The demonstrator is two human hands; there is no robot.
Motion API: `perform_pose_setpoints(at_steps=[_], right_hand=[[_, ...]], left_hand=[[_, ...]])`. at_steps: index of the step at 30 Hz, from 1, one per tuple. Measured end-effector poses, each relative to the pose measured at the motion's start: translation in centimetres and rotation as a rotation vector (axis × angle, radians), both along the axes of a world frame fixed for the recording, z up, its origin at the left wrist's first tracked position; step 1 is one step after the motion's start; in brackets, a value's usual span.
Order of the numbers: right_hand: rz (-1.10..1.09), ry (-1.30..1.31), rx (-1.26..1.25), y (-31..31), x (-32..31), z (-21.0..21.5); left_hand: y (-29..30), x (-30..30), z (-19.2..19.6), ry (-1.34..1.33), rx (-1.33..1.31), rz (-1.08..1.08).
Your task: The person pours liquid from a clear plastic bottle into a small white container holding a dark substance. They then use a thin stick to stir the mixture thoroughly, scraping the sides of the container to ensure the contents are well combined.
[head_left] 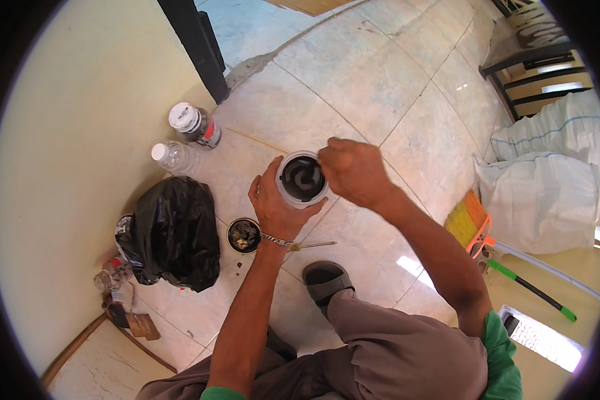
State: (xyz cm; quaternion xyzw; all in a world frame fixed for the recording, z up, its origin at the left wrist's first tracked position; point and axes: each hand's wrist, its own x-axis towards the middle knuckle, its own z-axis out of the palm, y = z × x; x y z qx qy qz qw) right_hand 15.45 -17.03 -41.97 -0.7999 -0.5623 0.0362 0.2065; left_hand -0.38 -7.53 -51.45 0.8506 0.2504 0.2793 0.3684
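A white plastic tub (285,190) of glossy black liquid (302,179) is near the middle of the view, swirl marks on its surface. My left hand (278,207) wraps round the tub's near left side, fingers along its wall. At the right rim my right hand (353,170) is closed in a fist; whatever it grips is hidden by the fingers. Beside my left wrist, a round tin or lid (244,235) lies on the tiles, dark and tan residue inside. A thin tool with a metal shaft (317,245), perhaps a screwdriver, lies right of that wrist.
A black plastic bag (177,233), a clear bottle (173,157) and a white-lidded jar (197,125) stand along the left wall. A paintbrush (140,325) is lower left. On the right are white sacks (533,200), a broom (470,220) and a dark chair (533,73).
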Motion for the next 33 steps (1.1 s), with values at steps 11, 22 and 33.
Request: perform_pose_setpoints(at_steps=[11,22,33], right_hand=[[0.071,0.082,0.002,-0.4,-1.0,0.2],[-0.038,-0.018,-0.115,-0.4,-0.2,1.7],[0.060,0.108,0.100,0.3,-1.7,0.1]], left_hand=[[-0.1,0.1,-0.1,-0.024,-0.004,-0.001],[0.1,0.0,-0.1,-0.010,0.018,0.010],[0.0,0.1,0.0,-0.018,0.010,0.006]])
